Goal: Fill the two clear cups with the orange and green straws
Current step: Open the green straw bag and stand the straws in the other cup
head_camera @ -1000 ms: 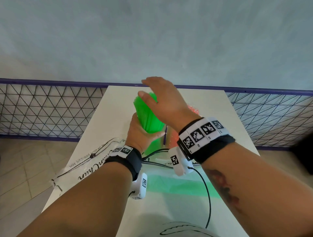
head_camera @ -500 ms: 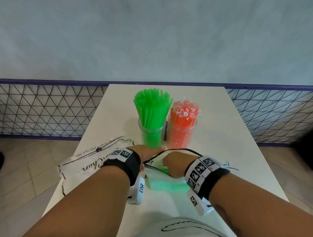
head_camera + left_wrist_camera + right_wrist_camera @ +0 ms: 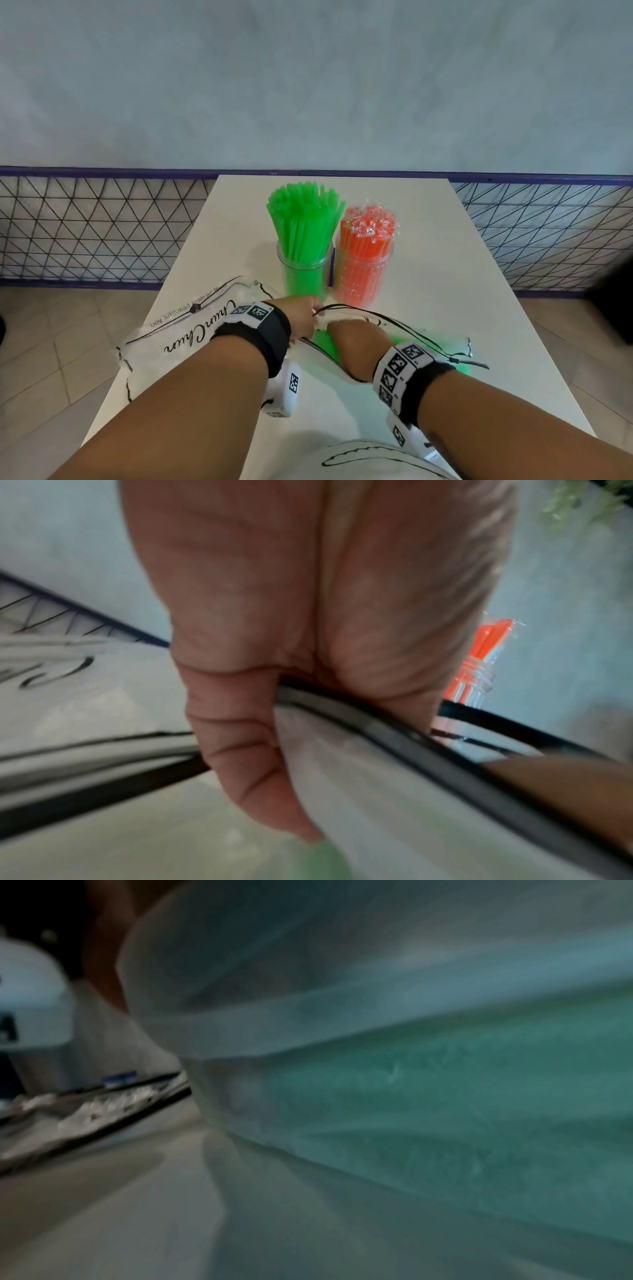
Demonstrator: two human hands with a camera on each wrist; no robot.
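Note:
Two clear cups stand mid-table. The left cup (image 3: 303,274) holds loose green straws (image 3: 305,219); the right cup (image 3: 363,277) holds orange straws (image 3: 368,240) still in a plastic wrap. In front lies a frosted drawstring bag (image 3: 435,344) with more green straws showing through it (image 3: 445,1096). My left hand (image 3: 305,318) grips the bag's rim and black cord, fingers (image 3: 240,750) curled round them. My right hand (image 3: 352,342) reaches into the bag's mouth; its fingers are hidden inside.
A second frosted bag with black script (image 3: 178,339) lies at the table's left edge, a third (image 3: 376,459) at the near edge. The white table (image 3: 479,291) is narrow, with a wire fence (image 3: 85,226) and a wall behind it.
Both hands have left the green straws in the left cup and come down to the bag. The left hand has taken its rim and the right has gone into its mouth.

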